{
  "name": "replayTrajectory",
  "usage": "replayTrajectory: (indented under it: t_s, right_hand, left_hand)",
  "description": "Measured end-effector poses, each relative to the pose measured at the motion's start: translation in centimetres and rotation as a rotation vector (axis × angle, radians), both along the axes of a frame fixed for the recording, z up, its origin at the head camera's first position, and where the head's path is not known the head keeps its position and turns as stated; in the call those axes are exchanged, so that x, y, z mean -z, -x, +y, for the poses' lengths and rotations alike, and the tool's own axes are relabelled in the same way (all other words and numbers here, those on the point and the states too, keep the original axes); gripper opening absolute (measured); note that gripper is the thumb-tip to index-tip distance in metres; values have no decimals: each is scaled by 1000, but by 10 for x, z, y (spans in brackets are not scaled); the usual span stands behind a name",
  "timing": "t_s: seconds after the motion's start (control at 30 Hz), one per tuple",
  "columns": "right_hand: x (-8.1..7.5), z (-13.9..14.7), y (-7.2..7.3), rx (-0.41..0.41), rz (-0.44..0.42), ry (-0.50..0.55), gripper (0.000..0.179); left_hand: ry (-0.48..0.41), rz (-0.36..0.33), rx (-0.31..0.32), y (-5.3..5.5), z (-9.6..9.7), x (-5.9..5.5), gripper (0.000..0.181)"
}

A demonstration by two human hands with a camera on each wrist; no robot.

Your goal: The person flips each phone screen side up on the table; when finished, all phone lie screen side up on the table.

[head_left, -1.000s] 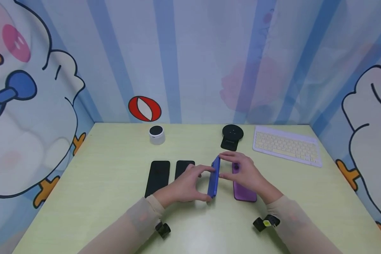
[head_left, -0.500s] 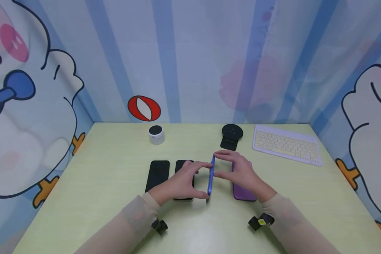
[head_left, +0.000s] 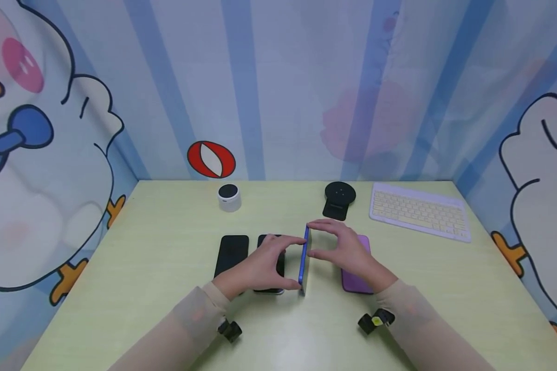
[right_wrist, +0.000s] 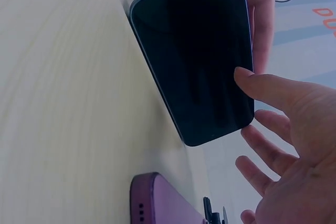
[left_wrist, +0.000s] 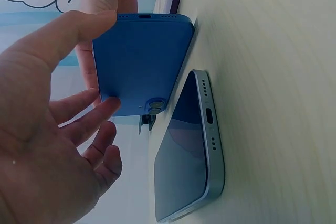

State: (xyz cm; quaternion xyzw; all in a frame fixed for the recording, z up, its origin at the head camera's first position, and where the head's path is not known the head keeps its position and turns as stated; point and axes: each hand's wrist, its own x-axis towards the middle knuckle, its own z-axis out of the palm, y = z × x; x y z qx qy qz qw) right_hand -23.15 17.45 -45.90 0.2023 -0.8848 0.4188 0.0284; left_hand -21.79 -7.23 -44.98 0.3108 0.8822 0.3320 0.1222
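A blue phone (head_left: 304, 262) stands on its long edge between both hands, almost upright. My left hand (head_left: 260, 264) grips it from the left, thumb at the charging-port end and fingertips on the blue back (left_wrist: 139, 61) near the camera bump. From the other side my right hand (head_left: 348, 251) holds it, thumb on the dark screen (right_wrist: 194, 61) and fingers at the far top corner. Beneath the left hand lies a phone with a black screen (left_wrist: 184, 166), partly hidden. A purple phone (head_left: 358, 282) lies under the right hand, partly covered.
Further left lies another black-screened phone (head_left: 232, 252). Along the back are a small white cylinder with a dark top (head_left: 229, 198), a black round-topped stand (head_left: 340, 197) and a lilac keyboard (head_left: 418, 212). Printed curtains border the table (head_left: 158, 232).
The blue phone has shifted left and tipped from showing its back to nearly edge-on, its screen side now turned slightly up. Both hands have moved left with it.
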Motion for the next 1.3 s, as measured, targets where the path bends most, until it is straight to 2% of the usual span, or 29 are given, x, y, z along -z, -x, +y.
replayTrajectory:
  t_s: [0.23,0.37,0.5,0.8,1.1,1.3]
  right_hand:
    - [4,3,4,-5,-89,1,68]
    - [11,7,7,-11,-121,-102,70]
    - [16,10,9,-29,-98,-191,71]
    - [21,8,11,-22,-16,-245,70]
    - [19,15,11,13,-12,-264,68]
    - [15,22,8,20,-26,-312,66]
  left_hand:
    - [3,-19,-23,-2,-3,-1,88]
    - [0,-27,-34,-3,-6,0,87]
    - [-7,-36,-44,-4,-10,1,87]
    - [-40,-9,-62,-6,-15,4,85]
    - [29,59,-57,-5,-7,12,86]
    - [140,128,-53,-7,4,17,89]
